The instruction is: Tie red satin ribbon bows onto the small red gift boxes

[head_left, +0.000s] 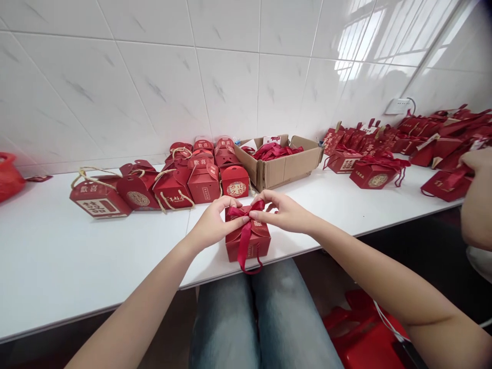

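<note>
A small red gift box (248, 241) stands at the front edge of the white table, with a shiny red ribbon (245, 241) tied in a bow on its top. My left hand (215, 220) pinches the left side of the bow between thumb and fingers. From the right, my right hand (282, 211) pinches the other side of the same bow. Both thumbs meet close to the knot. One ribbon tail hangs down the box front, and a thin red cord loops below it over the table edge.
Red boxes with rope handles (175, 187) stand in rows at the back left. Behind the bow is a cardboard box (284, 169) of red ribbons. More red boxes (374, 174) fill the right side, beside another person's arm (476, 200). A red bag (11, 177) lies far left.
</note>
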Tool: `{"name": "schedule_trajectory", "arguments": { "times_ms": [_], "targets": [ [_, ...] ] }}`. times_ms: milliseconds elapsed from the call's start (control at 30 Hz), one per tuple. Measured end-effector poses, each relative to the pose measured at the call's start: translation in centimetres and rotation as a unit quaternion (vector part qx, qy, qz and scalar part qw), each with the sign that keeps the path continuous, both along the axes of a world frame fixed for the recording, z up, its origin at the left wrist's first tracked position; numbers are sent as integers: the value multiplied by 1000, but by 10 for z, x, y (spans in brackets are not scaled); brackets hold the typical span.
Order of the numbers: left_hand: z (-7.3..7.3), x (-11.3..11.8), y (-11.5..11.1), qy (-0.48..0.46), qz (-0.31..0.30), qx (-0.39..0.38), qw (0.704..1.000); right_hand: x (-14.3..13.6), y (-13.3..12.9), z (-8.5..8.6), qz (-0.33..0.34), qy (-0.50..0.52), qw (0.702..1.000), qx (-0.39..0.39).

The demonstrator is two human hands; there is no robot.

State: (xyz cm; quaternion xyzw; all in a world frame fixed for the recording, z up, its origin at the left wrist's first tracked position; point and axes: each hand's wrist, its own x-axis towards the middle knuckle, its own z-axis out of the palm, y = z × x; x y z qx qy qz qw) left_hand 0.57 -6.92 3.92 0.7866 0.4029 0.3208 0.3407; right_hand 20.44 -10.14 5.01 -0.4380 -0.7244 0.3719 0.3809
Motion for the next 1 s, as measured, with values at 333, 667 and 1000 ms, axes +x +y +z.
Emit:
{"name": "schedule_trajectory", "arguments": {
  "times_ms": [333, 667, 1000],
  "targets": [
    [-7, 1, -4, -11, 43, 7, 999, -5, 4, -24, -25, 29, 999, 21],
    [-11, -3, -1, 12, 55, 51, 997, -2, 3, -18, 2, -8, 1000, 11],
    [-20, 4, -1, -123, 94, -48, 987, -2, 6, -31, -7, 5, 999, 36]
  ]
}}
